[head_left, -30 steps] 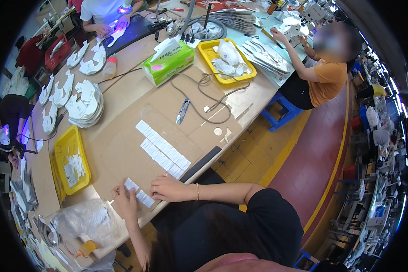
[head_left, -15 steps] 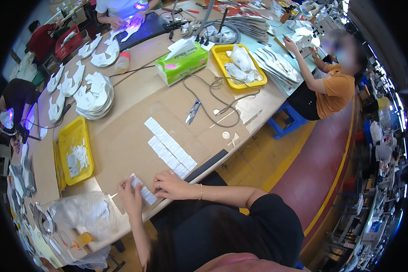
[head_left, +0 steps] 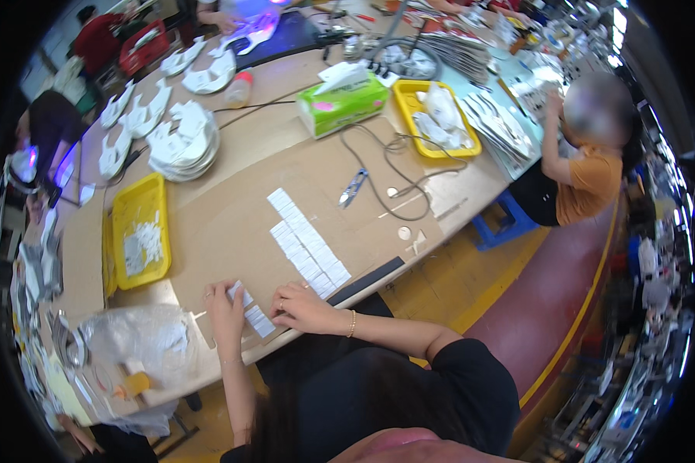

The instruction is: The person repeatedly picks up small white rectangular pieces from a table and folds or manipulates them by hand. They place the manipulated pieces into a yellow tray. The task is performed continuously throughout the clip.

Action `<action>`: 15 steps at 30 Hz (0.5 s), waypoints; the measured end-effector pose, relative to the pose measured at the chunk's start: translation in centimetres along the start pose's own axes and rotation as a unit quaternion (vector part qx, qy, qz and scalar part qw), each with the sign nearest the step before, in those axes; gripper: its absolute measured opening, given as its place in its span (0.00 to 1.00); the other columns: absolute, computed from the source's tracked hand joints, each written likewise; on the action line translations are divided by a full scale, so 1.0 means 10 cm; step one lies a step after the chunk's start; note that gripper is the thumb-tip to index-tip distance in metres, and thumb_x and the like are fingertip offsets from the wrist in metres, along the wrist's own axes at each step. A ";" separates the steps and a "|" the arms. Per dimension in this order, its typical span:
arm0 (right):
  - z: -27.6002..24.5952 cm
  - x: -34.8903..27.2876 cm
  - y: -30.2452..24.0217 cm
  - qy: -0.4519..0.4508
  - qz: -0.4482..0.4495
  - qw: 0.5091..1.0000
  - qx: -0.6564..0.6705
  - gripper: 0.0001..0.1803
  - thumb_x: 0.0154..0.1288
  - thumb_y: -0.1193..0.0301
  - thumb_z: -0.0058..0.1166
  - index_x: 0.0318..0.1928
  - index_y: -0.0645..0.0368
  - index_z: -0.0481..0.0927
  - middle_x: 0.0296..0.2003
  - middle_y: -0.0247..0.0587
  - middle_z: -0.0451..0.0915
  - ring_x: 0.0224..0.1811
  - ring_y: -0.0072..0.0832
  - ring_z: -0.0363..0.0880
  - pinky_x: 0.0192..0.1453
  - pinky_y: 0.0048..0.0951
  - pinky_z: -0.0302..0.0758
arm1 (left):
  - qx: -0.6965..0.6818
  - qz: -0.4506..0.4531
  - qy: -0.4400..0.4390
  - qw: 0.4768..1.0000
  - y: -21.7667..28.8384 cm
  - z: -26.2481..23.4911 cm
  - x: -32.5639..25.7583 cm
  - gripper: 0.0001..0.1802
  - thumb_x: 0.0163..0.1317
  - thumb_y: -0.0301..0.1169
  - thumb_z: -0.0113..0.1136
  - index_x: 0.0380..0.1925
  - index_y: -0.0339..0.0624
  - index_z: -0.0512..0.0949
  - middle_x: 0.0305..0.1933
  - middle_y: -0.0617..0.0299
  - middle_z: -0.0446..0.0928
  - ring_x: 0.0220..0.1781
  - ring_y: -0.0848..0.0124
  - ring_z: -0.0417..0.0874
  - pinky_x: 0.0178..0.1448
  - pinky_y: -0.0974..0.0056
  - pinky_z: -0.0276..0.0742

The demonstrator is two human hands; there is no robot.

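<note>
Rests the left hand close to the near edge of the table, with fingers bent over the upper end of a short row of white pieces; seems to steady the row from its left. Cannot tell from this view between a real pinch and only a touch. Holds the right hand just beside the same row, on its other side, fingers curled and narrow, maybe for small, exact handling. Cannot see between the fingertips, so cannot tell of anything held there.

Has the short row on a brown cardboard sheet, probably to use a flat surface. Shows farther out, on the same sheet, a larger block of white pieces, set side by side in long rows, perhaps to make them easy to count. Has a yellow tray with loose white bits at the left, likely for easy reach. Leaves the snips beyond the block, near a cable, apart from both hands.
</note>
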State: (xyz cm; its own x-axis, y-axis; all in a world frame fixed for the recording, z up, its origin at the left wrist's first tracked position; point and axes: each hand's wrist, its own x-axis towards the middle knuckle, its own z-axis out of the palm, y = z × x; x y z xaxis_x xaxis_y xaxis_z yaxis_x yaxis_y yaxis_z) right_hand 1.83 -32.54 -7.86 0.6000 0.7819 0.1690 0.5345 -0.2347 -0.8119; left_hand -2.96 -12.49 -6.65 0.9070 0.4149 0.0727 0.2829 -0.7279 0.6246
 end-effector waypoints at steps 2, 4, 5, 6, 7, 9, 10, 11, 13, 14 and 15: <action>-0.01 0.01 -0.01 -0.007 -0.002 1.000 0.003 0.06 0.58 0.66 0.62 0.35 0.52 0.81 0.39 0.33 0.75 0.46 0.33 0.71 0.53 0.36 0.62 | -0.014 -0.004 0.009 1.000 -0.01 0.01 0.01 0.10 0.58 0.29 0.62 0.36 0.34 0.77 0.39 0.47 0.72 0.47 0.51 0.73 0.53 0.53 0.68; -0.03 0.01 -0.02 -0.022 0.017 1.000 -0.001 0.07 0.58 0.67 0.62 0.35 0.53 0.81 0.39 0.34 0.75 0.46 0.33 0.71 0.54 0.36 0.62 | -0.013 -0.011 0.005 1.000 -0.03 0.01 0.06 0.09 0.57 0.29 0.63 0.33 0.34 0.77 0.38 0.48 0.72 0.45 0.51 0.74 0.51 0.53 0.69; -0.03 0.01 -0.03 -0.020 0.011 1.000 -0.002 0.07 0.58 0.67 0.62 0.35 0.53 0.81 0.38 0.34 0.75 0.45 0.34 0.71 0.54 0.36 0.62 | -0.020 -0.015 -0.002 1.000 -0.05 0.01 0.09 0.09 0.57 0.29 0.63 0.33 0.34 0.77 0.37 0.48 0.73 0.45 0.52 0.74 0.51 0.53 0.69; -0.04 0.01 -0.03 -0.017 0.007 1.000 -0.003 0.07 0.58 0.67 0.62 0.35 0.53 0.81 0.38 0.34 0.75 0.45 0.34 0.71 0.54 0.36 0.62 | -0.024 -0.019 -0.007 1.000 -0.06 0.00 0.11 0.08 0.57 0.28 0.63 0.32 0.34 0.77 0.37 0.48 0.73 0.44 0.52 0.74 0.50 0.53 0.70; -0.05 0.02 -0.03 -0.019 0.007 1.000 0.000 0.07 0.58 0.67 0.62 0.35 0.53 0.81 0.38 0.34 0.75 0.45 0.34 0.71 0.54 0.35 0.62 | -0.032 -0.024 -0.014 0.999 -0.08 0.00 0.13 0.08 0.56 0.28 0.63 0.31 0.34 0.77 0.36 0.48 0.73 0.44 0.52 0.75 0.49 0.53 0.70; -0.04 0.03 -0.04 -0.016 0.004 1.000 0.005 0.07 0.58 0.67 0.62 0.35 0.54 0.81 0.38 0.34 0.75 0.45 0.34 0.71 0.53 0.35 0.64 | -0.045 -0.031 -0.023 0.998 -0.11 0.00 0.16 0.07 0.56 0.27 0.64 0.29 0.34 0.77 0.35 0.49 0.73 0.42 0.53 0.75 0.48 0.54 0.71; -0.04 0.03 -0.04 -0.007 -0.001 1.000 0.011 0.07 0.57 0.68 0.63 0.35 0.54 0.81 0.37 0.33 0.75 0.44 0.34 0.71 0.53 0.35 0.64 | -0.049 -0.036 -0.024 0.998 -0.12 0.01 0.17 0.07 0.55 0.27 0.64 0.29 0.34 0.77 0.34 0.50 0.73 0.41 0.53 0.75 0.47 0.54 0.71; -0.04 0.03 -0.04 -0.003 -0.001 1.000 0.018 0.06 0.56 0.68 0.63 0.34 0.55 0.81 0.37 0.33 0.75 0.43 0.34 0.71 0.52 0.35 0.65 | -0.054 -0.040 -0.024 0.997 -0.13 0.01 0.17 0.07 0.55 0.26 0.64 0.28 0.34 0.77 0.34 0.50 0.73 0.41 0.54 0.76 0.47 0.54 0.71; -0.03 0.03 -0.04 0.002 0.000 1.000 0.025 0.06 0.55 0.69 0.63 0.33 0.55 0.81 0.36 0.33 0.74 0.43 0.34 0.71 0.51 0.35 0.65 | -0.059 -0.038 -0.020 0.997 -0.14 0.02 0.17 0.07 0.55 0.26 0.64 0.28 0.34 0.77 0.33 0.50 0.73 0.40 0.54 0.76 0.46 0.54 0.71; -0.02 0.03 -0.04 0.003 -0.001 1.000 0.025 0.06 0.55 0.69 0.63 0.33 0.55 0.81 0.36 0.34 0.74 0.43 0.35 0.71 0.51 0.35 0.66 | -0.059 -0.030 -0.014 0.998 -0.14 0.03 0.17 0.07 0.54 0.26 0.65 0.28 0.35 0.77 0.33 0.50 0.73 0.40 0.54 0.76 0.46 0.54 0.72; -0.02 0.04 -0.04 0.004 -0.001 1.000 0.024 0.06 0.55 0.70 0.63 0.33 0.56 0.81 0.36 0.34 0.74 0.43 0.35 0.71 0.51 0.36 0.66 | -0.059 -0.022 -0.009 0.998 -0.14 0.03 0.16 0.07 0.54 0.26 0.65 0.28 0.35 0.77 0.33 0.51 0.73 0.40 0.54 0.76 0.46 0.54 0.72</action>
State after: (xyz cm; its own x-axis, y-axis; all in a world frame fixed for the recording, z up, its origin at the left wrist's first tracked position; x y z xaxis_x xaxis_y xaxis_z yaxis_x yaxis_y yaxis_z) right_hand 1.96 -32.29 -7.37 0.6047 0.7770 0.1750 0.5067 -0.2058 -0.8372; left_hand -1.78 -10.92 -7.65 0.9002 0.4345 0.0301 0.2845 -0.6388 0.7148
